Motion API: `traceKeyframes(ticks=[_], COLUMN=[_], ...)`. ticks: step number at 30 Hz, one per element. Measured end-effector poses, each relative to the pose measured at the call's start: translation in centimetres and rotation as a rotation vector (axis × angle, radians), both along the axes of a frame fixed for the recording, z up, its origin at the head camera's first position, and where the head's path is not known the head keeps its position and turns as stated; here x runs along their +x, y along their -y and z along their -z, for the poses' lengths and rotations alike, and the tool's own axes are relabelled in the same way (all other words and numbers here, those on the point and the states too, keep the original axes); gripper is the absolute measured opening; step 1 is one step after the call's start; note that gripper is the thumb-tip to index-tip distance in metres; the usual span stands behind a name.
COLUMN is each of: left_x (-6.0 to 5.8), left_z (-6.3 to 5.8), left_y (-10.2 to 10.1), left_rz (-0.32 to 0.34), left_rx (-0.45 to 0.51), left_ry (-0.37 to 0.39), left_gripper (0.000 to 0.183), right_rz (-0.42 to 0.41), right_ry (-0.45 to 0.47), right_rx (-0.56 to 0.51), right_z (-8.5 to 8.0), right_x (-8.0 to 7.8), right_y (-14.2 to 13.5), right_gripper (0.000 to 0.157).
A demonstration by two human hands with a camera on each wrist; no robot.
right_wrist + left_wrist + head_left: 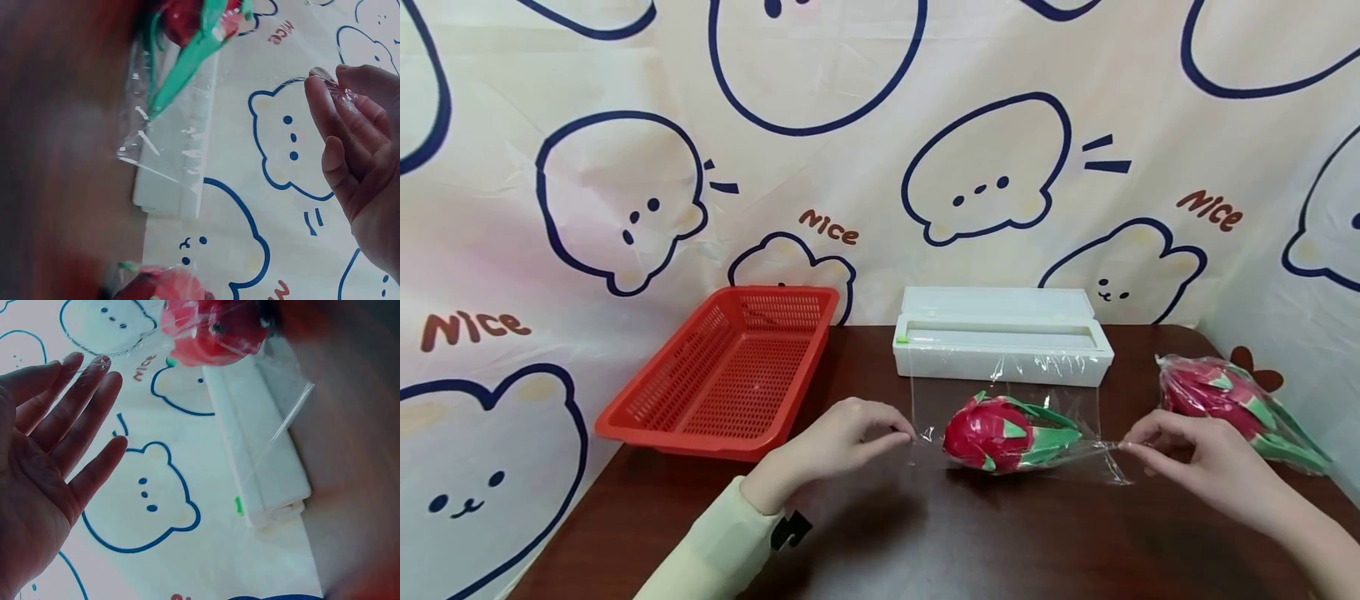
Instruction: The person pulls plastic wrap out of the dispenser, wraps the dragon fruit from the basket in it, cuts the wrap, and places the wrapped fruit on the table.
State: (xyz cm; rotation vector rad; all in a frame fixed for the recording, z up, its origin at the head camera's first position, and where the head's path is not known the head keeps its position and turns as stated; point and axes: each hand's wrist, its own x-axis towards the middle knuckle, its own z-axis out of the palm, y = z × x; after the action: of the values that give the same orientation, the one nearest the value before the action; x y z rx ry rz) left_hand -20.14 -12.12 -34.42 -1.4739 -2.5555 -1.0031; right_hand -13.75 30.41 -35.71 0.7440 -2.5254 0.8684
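L hand (pixel 846 442) & R hand (pixel 1202 454) each pinch clear film (pixel 1105 447), edges hard to trace. Dragon fruit (pixel 1000 435) btwn them, near side of white box (pixel 992 360); can't tell how fully wrapped. Wrapped fruit (pixel 1213 386), far R, partly hidden behind R hand.

basket (pixel 737 387) left | box (pixel 996 307) behind dragon fruit (pixel 992 433) | second fruit (pixel 1210 392) right

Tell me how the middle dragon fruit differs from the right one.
The left hand and right hand pinch film at the middle fruit; neither holds the right fruit. Film spreads past the middle fruit; the right fruit's wrap sits closer. In the head view, the middle fruit lies nearly level; the right fruit slants down rightward. Both are red and green.
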Motion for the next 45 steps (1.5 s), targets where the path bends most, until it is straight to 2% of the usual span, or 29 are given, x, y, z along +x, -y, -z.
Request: traceKeyframes(ticks=[6, 13, 17, 23, 28, 31, 35, 38, 42, 45], left_x=[-1.6, -3.6, -4.7, -6.5, -8.2, -9.5, -11.0, -11.8, -12.3, -12.6], left_z=[-0.5, -1.0, -1.1, -1.2, -1.5, -1.6, -1.4, -1.0, -0.4, 0.2], left_y=[-0.9, -1.6, -1.9, -2.5, -3.6, -4.6, -5.9, -6.8, -8.2, -9.2], left_rz=[-0.020, -0.056, -0.081, -0.106, -0.116, -0.113, -0.109, -0.107, -0.091, -0.092], left_rx=[0.018, 0.010, 0.012, 0.027, 0.035, 0.032, 0.021, -0.002, -0.048, -0.092], left_ry=[-0.029, 0.014, 0.014, 0.018, 0.066, 0.110, 0.130, 0.135, 0.153, 0.132], left_gripper=[0.011, 0.012, 0.010, 0.008, 0.010, 0.012, 0.014, 0.014, 0.018, 0.022], right_rz=[0.005, 0.037, 0.049, 0.089, 0.095, 0.088, 0.071, 0.050, 0.000, -0.031], right_ry=[0.018, 0.026, 0.056, 0.146, 0.184, 0.220, 0.287, 0.319, 0.313, 0.265], right_rx=[0.002, 0.033, 0.042, 0.048, 0.044, 0.032, 0.041, 0.054, 0.067, 0.101], right_z=[-0.9, -1.5, -1.6, -2.1, -2.2, -2.2, -2.0, -1.4, -0.3, 0.5], right_x=[-2.0, -4.1, -5.2, -7.2, -9.1, -10.2, -11.9, -13.2, -14.6, -15.4], right_y=[0.6, 1.0, 1.0, 1.3, 1.5, 1.5, 1.9, 2.5, 3.5, 4.3], right_gripper=[0.030, 0.024, 0.017, 0.010, 0.007, 0.006, 0.006, 0.006, 0.005, 0.005])
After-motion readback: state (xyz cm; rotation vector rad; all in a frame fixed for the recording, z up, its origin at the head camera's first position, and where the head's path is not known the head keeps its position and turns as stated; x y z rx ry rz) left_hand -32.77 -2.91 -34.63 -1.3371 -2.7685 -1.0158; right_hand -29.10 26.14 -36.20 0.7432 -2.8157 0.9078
